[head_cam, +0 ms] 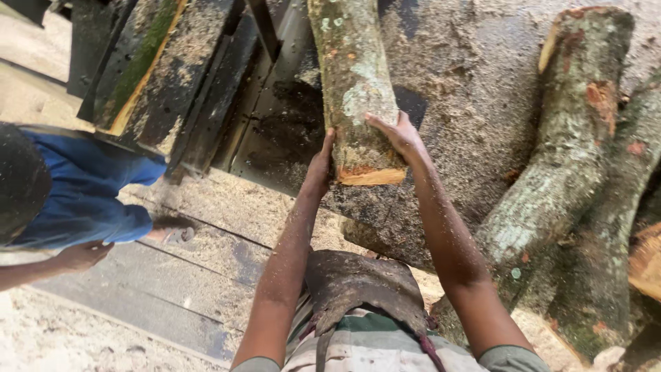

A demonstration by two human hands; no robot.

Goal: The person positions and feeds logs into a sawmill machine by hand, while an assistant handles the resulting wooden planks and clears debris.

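Left hand [319, 167] flat against left side of log [355, 83] near cut end, fingers straight. Right hand [399, 136] spread over right side and top, cupping bark. Log lying lengthwise on sawdust-covered worktop [468, 103]. Larger mossy logs [571, 172] stacked right. Person in blue shirt [89, 193] at left edge.

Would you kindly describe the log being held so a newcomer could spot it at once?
On the sawdust-covered bench, it is the lichen-patched log lying lengthwise at the centre. Unlike the logs piled at the right, its orange cut end is gripped by the left hand and right hand.
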